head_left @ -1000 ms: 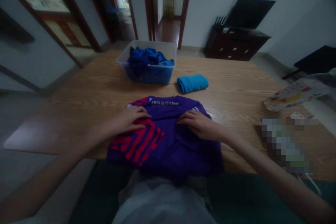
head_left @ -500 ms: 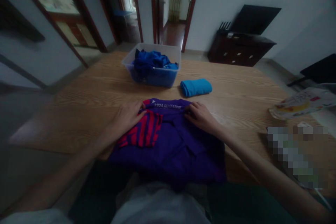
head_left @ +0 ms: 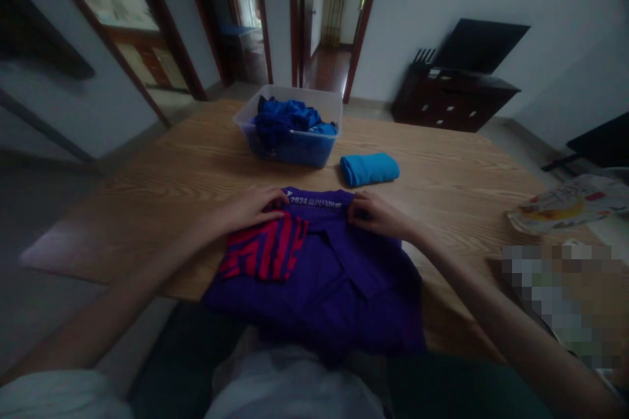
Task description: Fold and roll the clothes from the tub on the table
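Purple shirt (head_left: pixel 319 262) at near edge of wooden desk (head_left: pixel 196 163), both hands on it.
L hand (head_left: pixel 258 205) pinches upper L edge, R hand (head_left: pixel 376 213) curled on upper R edge; hands apart, w/ white "2024" lettering betw. Red-striped section on L. Folded blue cloth (head_left: pixel 371 169) just beyond R hand; clear tub (head_left: pixel 322 101) w/ blue clothes (head_left: pixel 289 116) farther back.

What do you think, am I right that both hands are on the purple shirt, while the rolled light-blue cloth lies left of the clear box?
Not quite: the head view shows the rolled light-blue cloth lying right of the clear box, not left. The left hand and right hand are indeed on the purple shirt.
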The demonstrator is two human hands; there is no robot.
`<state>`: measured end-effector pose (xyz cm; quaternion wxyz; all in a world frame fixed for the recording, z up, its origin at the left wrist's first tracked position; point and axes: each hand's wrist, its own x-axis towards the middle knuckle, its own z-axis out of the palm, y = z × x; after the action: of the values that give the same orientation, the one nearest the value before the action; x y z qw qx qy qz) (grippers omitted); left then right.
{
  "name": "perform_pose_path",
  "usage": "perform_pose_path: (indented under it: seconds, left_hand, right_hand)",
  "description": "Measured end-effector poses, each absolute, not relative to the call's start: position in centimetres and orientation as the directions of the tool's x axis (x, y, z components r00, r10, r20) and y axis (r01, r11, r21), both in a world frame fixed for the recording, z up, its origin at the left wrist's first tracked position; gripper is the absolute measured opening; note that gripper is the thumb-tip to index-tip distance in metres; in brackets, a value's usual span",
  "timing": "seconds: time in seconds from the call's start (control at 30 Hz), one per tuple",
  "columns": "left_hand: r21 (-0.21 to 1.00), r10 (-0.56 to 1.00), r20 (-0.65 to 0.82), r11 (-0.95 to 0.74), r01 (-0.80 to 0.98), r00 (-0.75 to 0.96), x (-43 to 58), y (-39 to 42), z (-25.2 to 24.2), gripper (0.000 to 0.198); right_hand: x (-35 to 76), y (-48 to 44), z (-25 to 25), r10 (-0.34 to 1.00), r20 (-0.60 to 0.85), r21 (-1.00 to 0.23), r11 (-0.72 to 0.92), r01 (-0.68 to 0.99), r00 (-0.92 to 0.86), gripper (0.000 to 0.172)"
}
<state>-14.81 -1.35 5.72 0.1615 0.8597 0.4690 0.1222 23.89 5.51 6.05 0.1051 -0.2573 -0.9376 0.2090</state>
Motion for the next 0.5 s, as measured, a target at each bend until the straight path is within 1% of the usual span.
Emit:
perform_pose_path:
  seconds: [0.07, 0.1, 0.2, 0.3, 0.37, 0.43, 0.5]
  left_hand:
    - [0.371, 0.846, 0.081, -0.516, 0.772, 0.527, -14.9, -1.5, 5.5, 0.042]
    - [0.363, 0.842, 0.080, -0.523, 0.772, 0.533, -15.1, -1.5, 5.3, 0.040]
    - [0.355, 0.860, 0.083, -0.497, 0.792, 0.503, -15.5, -1.5, 4.9, 0.039]
    - [0.354, 0.906, 0.098, -0.418, 0.837, 0.411, -15.8, -1.1, 4.2, 0.045]
    - [0.324, 0.933, 0.117, -0.361, 0.875, 0.341, -15.8, -0.8, 3.8, 0.053]
    - [0.272, 0.947, 0.156, -0.315, 0.909, 0.281, -15.8, -0.6, 3.6, 0.064]
    - [0.260, 0.949, 0.166, -0.304, 0.917, 0.267, -16.0, -0.5, 3.7, 0.073]
  right_hand:
    - [24.0, 5.7, 5.7, 0.606, 0.148, -0.478, 0.736, 0.479, -0.782, 0.012]
    - [24.1, 5.8, 5.5, 0.651, 0.170, -0.483, 0.709, 0.514, -0.739, 0.013]
    - [24.4, 6.1, 4.8, 0.748, 0.209, -0.462, 0.644, 0.610, -0.631, 0.016]
    - [24.6, 6.5, 4.2, 0.746, 0.192, -0.442, 0.646, 0.622, -0.638, 0.021]
    - [24.8, 6.8, 4.1, 0.729, 0.189, -0.431, 0.664, 0.611, -0.658, 0.026]
    - [25.2, 7.2, 4.3, 0.719, 0.200, -0.382, 0.682, 0.623, -0.665, 0.035]
    - [25.8, 7.7, 4.5, 0.714, 0.171, -0.319, 0.692, 0.648, -0.679, 0.048]
